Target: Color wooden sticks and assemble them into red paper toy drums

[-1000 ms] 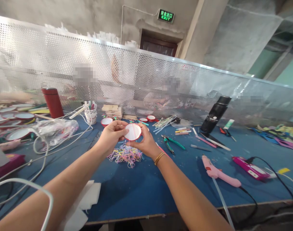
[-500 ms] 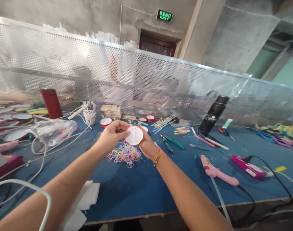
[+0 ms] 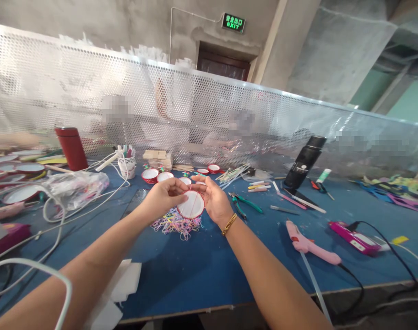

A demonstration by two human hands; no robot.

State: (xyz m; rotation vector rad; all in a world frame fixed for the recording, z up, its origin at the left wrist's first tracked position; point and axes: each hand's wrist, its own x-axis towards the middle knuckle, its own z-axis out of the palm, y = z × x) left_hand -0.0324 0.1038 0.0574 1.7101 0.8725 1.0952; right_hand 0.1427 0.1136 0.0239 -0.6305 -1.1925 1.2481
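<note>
A small red-rimmed round piece point(image 3: 191, 207) with a white face is held up above the table. A thin red strand runs across its face and past the top rim. My left hand point(image 3: 165, 195) pinches the piece at its upper left edge, thumb on the face. Around the right edge, my right hand point(image 3: 215, 199) is curled, its fingertips close to the left ones near the strand; just what they grip is partly hidden. Below lies a pile of colourful rubber bands point(image 3: 176, 225). Similar red-and-white round pieces point(image 3: 150, 175) stand behind my hands.
Green-handled pliers point(image 3: 245, 204), a pink glue gun point(image 3: 312, 245) and a black bottle point(image 3: 304, 162) lie or stand to the right. White cables point(image 3: 62, 220), a red bottle point(image 3: 71, 149) and a paper cup point(image 3: 127, 167) are on the left. A perforated metal screen point(image 3: 181, 110) borders the back.
The round piece has moved slightly down and tilted, its strand now slanting. My right hand has shifted from behind it to its upper right side, with fingers raised toward the top rim.
</note>
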